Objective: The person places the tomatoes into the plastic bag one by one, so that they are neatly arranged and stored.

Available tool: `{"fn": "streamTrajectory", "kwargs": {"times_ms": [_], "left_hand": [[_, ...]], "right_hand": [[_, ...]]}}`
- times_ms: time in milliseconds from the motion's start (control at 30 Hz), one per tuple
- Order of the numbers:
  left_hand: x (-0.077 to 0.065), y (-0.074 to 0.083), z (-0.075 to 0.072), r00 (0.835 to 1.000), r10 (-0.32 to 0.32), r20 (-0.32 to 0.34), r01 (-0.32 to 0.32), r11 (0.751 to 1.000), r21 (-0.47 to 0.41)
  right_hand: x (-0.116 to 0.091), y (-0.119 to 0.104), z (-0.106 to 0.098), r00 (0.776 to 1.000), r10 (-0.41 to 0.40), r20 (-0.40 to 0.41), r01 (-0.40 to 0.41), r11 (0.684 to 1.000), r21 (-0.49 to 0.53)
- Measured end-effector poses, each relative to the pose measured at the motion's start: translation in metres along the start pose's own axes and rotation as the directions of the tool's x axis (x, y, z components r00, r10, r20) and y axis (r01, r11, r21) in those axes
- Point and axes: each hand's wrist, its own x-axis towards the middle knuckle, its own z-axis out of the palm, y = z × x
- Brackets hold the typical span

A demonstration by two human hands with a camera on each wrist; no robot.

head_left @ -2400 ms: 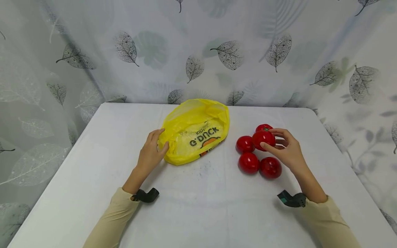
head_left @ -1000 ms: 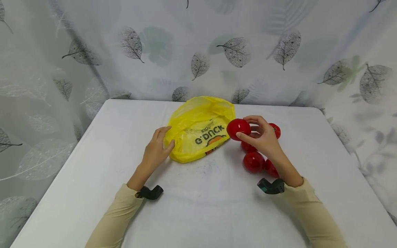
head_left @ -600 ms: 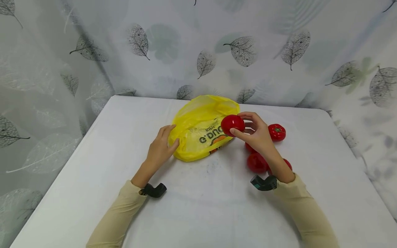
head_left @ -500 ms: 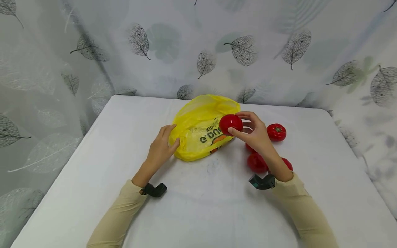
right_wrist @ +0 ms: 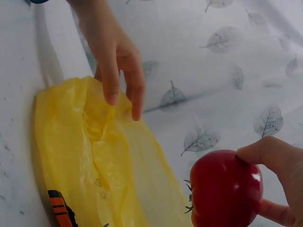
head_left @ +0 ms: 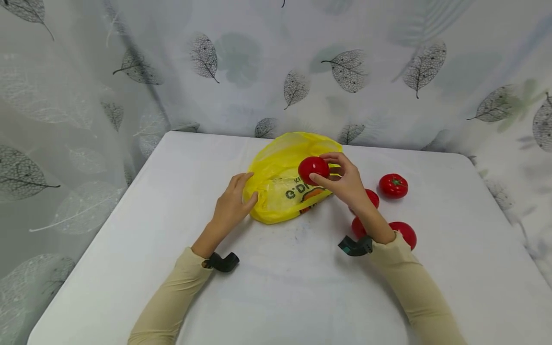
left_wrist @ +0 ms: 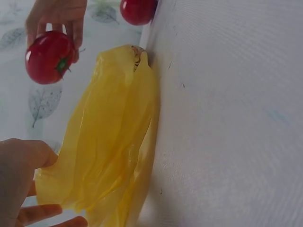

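In the head view my right hand (head_left: 345,182) holds a shiny red tomato (head_left: 313,170) between thumb and fingers, raised over the right part of a yellow plastic bag (head_left: 276,191). The tomato's green stem end (left_wrist: 61,65) shows in the left wrist view. The bag lies on its side with its mouth spread, and has dark lettering and an orange print. At its left edge is my left hand (head_left: 233,201), fingers and thumb spread and touching the plastic. In the right wrist view the left fingers (right_wrist: 136,101) hang at the bag's rim.
Several more tomatoes stand on the white table (head_left: 280,297) at the right: one farther back (head_left: 393,186), others near or partly behind my right forearm, such as a front one (head_left: 404,235). A leaf-patterned curtain (head_left: 267,62) rises behind the table.
My right hand has lifted a tomato from the group and carried it left, over the bag. The left hand stays at the bag's edge. The head view has shifted slightly.
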Motion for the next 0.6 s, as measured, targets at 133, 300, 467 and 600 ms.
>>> {"fn": "streamTrajectory", "kwargs": {"times_ms": [133,300,467,600], "left_hand": [[0.001,0.0,0.001,1.0,-0.003,-0.003,0.003,1.0,0.007],[0.002,0.0,0.003,1.0,-0.016,0.016,0.016,1.0,-0.003],[0.003,0.001,0.003,1.0,-0.009,0.003,0.009,1.0,-0.002],[0.002,0.001,0.001,1.0,0.011,-0.008,-0.011,1.0,0.009]], "right_hand": [[0.009,0.003,0.008,1.0,-0.002,0.019,0.002,1.0,0.011],[0.018,0.005,0.02,0.999,0.001,0.046,-0.001,1.0,0.01],[0.026,0.01,0.03,0.996,0.022,0.081,-0.023,1.0,0.008],[0.032,0.014,0.041,0.995,0.02,0.1,-0.021,1.0,0.012]]}}
